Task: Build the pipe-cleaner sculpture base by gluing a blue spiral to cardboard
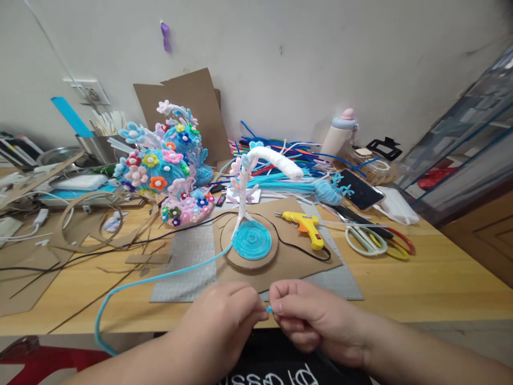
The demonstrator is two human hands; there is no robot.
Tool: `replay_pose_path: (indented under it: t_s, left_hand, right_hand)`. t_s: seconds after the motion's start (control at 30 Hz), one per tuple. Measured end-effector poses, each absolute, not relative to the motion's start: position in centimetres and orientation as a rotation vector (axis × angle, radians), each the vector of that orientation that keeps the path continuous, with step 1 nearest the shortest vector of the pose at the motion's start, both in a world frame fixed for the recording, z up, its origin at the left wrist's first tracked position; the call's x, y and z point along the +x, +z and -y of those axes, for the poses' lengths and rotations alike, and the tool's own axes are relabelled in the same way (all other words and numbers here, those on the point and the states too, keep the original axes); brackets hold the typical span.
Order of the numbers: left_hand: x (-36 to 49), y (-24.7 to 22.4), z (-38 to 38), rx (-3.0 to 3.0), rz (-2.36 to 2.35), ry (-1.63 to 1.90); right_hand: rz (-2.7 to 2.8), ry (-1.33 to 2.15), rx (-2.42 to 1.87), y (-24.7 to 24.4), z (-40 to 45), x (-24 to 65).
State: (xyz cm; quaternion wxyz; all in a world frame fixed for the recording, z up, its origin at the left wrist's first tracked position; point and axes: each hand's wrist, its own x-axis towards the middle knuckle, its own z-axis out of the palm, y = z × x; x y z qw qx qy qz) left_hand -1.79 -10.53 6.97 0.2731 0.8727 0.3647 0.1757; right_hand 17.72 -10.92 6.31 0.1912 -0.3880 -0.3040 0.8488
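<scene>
Both hands meet at the table's front edge. My left hand (pixel 236 313) and my right hand (pixel 298 313) are closed in pinches on a small bit of blue pipe cleaner (pixel 269 309), which shows between the fingertips. A longer blue pipe cleaner (pixel 160 277) curves from a round cardboard base (pixel 252 264) down to the left, passing behind my left forearm. On that base lies a flat blue coil (pixel 252 240), and a white wrapped stem (pixel 243 187) rises beside it, bending over to the right.
A yellow glue gun (pixel 302 224) rests on cardboard, its black cable trailing. Scissors (pixel 366 240) and a phone (pixel 363 190) lie to the right. At the left stands a decorated flower piece (pixel 160 166). Pipe cleaners (pixel 276 160) are piled behind, near a bottle (pixel 339 133).
</scene>
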Motion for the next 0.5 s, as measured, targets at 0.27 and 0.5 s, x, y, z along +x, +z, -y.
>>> replay_pose_path:
  t_s: [0.27,0.5]
  left_hand:
    - [-1.5,7.7,10.3,1.826,-1.11,0.249]
    - [-0.8,6.0,9.8,1.204,-1.069,0.14]
  right_hand:
    - [2.188,1.238,-1.13,5.9,11.2,18.3]
    - [2.7,-0.095,-0.54,6.0,10.9,18.6]
